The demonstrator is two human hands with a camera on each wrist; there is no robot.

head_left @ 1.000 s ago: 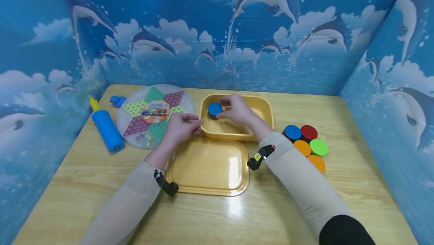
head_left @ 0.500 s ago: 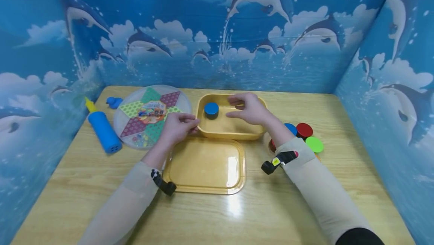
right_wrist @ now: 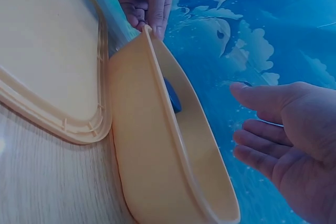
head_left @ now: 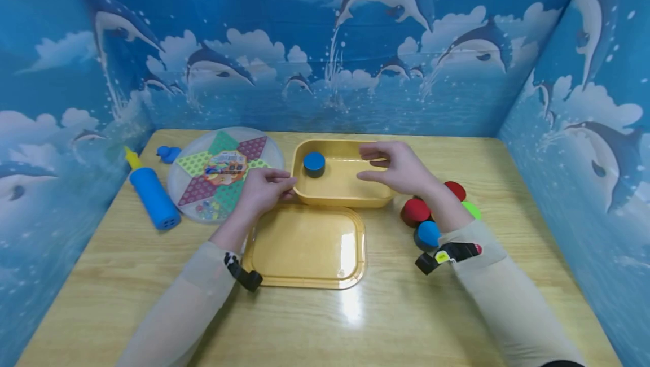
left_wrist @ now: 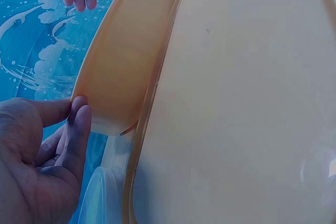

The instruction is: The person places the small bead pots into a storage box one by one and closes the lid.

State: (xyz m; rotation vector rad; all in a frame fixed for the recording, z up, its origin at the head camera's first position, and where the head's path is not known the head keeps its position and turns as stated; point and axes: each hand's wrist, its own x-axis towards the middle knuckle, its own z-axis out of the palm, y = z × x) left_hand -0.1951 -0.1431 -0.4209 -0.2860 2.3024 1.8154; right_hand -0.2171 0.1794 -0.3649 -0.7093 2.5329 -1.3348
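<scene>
A yellow-orange plastic box stands near the back of the table, and a round blue piece sits inside at its left end. My left hand pinches the box's rim at its left end between thumb and finger, seen close in the left wrist view. Over the box's right end hovers my right hand, its thumb and fingers spread apart and holding nothing. In the right wrist view the blue piece shows partly behind the box wall. The matching lid lies flat in front of the box.
Right of the box lie several round pieces, among them a red one, a blue one and a green one, partly hidden by my right arm. At left are a Chinese checkers board, a blue pump and a blue duck.
My right hand has let go of the blue piece, leaving it in the box, and moved right with its fingers apart. My left hand stays at the rim.
</scene>
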